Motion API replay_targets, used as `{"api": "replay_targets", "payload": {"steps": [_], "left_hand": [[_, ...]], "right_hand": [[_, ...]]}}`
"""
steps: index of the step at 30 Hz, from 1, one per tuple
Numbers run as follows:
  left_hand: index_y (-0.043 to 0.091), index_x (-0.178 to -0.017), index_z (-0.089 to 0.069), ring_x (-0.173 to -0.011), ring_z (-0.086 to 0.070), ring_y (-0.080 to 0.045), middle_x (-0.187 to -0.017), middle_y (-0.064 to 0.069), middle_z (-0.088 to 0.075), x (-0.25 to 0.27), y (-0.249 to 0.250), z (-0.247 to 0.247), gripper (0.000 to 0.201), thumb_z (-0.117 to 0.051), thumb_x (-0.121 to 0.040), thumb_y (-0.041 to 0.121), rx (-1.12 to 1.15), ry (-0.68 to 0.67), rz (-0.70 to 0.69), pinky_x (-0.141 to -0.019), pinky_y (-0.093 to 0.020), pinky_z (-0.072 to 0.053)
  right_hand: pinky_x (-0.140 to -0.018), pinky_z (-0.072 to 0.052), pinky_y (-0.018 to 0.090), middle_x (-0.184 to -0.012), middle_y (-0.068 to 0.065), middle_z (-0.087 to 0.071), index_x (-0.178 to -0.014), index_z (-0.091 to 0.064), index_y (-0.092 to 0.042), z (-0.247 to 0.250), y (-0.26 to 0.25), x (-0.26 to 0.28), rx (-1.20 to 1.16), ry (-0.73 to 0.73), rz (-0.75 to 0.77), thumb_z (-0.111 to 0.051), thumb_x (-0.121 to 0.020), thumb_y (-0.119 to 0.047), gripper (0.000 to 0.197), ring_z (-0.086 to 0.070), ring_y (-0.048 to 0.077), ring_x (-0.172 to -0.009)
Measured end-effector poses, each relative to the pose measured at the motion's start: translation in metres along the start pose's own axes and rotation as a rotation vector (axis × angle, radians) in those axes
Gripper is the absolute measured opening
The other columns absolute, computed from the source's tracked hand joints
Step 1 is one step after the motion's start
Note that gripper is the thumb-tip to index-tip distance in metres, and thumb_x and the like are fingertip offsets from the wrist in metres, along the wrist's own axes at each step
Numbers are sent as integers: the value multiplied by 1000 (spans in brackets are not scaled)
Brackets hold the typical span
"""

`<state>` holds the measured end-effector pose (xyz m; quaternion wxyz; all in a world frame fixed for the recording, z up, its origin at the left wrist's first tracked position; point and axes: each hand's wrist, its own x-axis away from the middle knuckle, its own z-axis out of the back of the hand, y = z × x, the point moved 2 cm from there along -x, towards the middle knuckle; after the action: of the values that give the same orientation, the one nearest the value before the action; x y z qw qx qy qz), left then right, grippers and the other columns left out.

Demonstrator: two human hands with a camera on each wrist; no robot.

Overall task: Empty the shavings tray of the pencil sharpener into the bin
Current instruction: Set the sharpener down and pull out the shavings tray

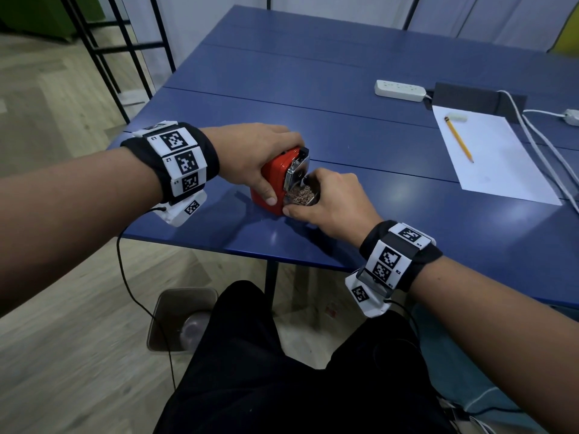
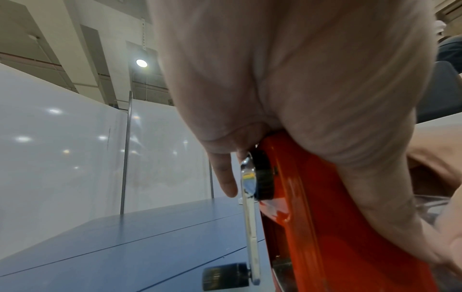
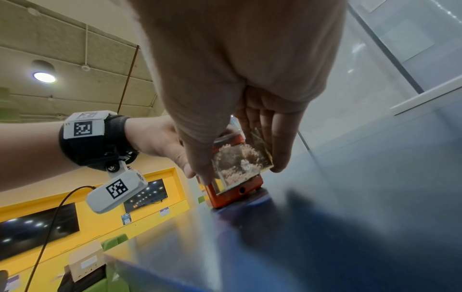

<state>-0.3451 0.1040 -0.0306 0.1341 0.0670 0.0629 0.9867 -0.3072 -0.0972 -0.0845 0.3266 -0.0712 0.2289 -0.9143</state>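
Observation:
A red pencil sharpener (image 1: 272, 180) stands on the blue table (image 1: 344, 89) near its front edge. My left hand (image 1: 257, 158) grips its body from above, thumb down the near side. The clear shavings tray (image 1: 302, 195), full of brown shavings, sticks partly out of the sharpener's front. My right hand (image 1: 329, 198) pinches it between thumb and fingers. The right wrist view shows the tray (image 3: 240, 162) inside the red frame (image 3: 237, 192), thumb left of it, fingers right. In the left wrist view, the chrome crank (image 2: 250, 207) hangs down the sharpener (image 2: 325, 217). The bin (image 1: 178, 321) is on the floor.
The bin sits below the table's front edge, left of my legs. On the table's right side lie a white sheet (image 1: 492, 158) with a yellow pencil (image 1: 459, 139) and an eraser (image 1: 457, 117), a power strip (image 1: 401, 90) and white cables (image 1: 548, 145).

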Motion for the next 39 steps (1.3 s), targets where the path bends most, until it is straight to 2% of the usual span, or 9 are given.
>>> {"api": "replay_targets", "payload": {"steps": [7, 12, 18, 24, 28, 30, 35, 37, 39], "left_hand": [[28, -136, -42, -98, -52, -14, -120, 5, -54, 0, 1, 0, 97, -91, -60, 63, -15, -7, 1, -85, -35, -50], [28, -137, -41, -99, -52, -14, -117, 10, -50, 1, 0, 2, 96, -90, -62, 62, -10, -11, 21, -86, -34, -50], [29, -138, -40, -103, -54, -18, -118, 9, -50, 0, 1, 2, 97, -89, -62, 63, -27, -28, 28, -89, -40, -52], [29, -139, -42, -101, -51, -16, -115, 11, -46, -5, 3, 6, 97, -91, -61, 60, -30, -20, 65, -90, -37, -50], [29, -140, -42, -106, -55, -19, -120, 9, -50, -11, 5, 8, 99, -91, -61, 61, -24, 0, 104, -93, -41, -51], [28, -143, -41, -113, -57, -23, -128, 4, -54, -13, 7, 8, 101, -90, -62, 61, -29, 20, 133, -94, -40, -51], [34, -154, -32, -122, -55, -26, -139, 1, -49, -5, 13, -2, 111, -84, -63, 70, -46, 131, 234, -96, -48, -54], [31, -160, -25, -131, -50, -30, -148, -5, -42, 4, 17, -12, 117, -82, -65, 71, -63, 224, 287, -103, -51, -50], [26, -163, -19, -142, -37, -36, -159, -14, -29, 17, 23, -20, 122, -81, -68, 70, -87, 338, 353, -113, -53, -41]], "right_hand": [[-82, -62, 41, -103, 2, -76, -118, -67, -21, 2, -1, 4, 3, 1, -5, -80, -69, -72, 72, -71, 23, -96], [-82, -58, 35, -110, 4, -76, -124, -66, -18, 6, 7, 11, 23, 12, -10, -81, -70, -71, 77, -70, 24, -103], [-86, -58, 34, -115, 5, -77, -129, -67, -16, 14, 19, 25, 38, 2, -31, -81, -73, -69, 78, -69, 24, -109], [-89, -60, 39, -115, 5, -77, -128, -67, -17, 14, 20, 33, 43, -6, -26, -81, -72, -70, 78, -70, 26, -108], [-91, -60, 42, -115, 5, -77, -127, -67, -17, 15, 20, 39, 46, -13, -25, -80, -72, -70, 77, -71, 26, -108], [-91, -60, 43, -115, 5, -77, -126, -66, -17, 15, 20, 41, 49, -20, -23, -81, -73, -70, 76, -71, 27, -108], [-90, -61, 43, -116, 3, -77, -128, -64, -20, 14, 20, 46, 46, -51, -14, -80, -75, -69, 75, -71, 25, -106], [-91, -60, 43, -119, 3, -76, -131, -63, -19, 13, 20, 47, 34, -77, -6, -81, -77, -68, 74, -71, 24, -107], [-95, -59, 42, -125, 3, -74, -136, -61, -19, 12, 21, 48, 20, -90, 1, -82, -78, -66, 78, -69, 24, -114]]}}
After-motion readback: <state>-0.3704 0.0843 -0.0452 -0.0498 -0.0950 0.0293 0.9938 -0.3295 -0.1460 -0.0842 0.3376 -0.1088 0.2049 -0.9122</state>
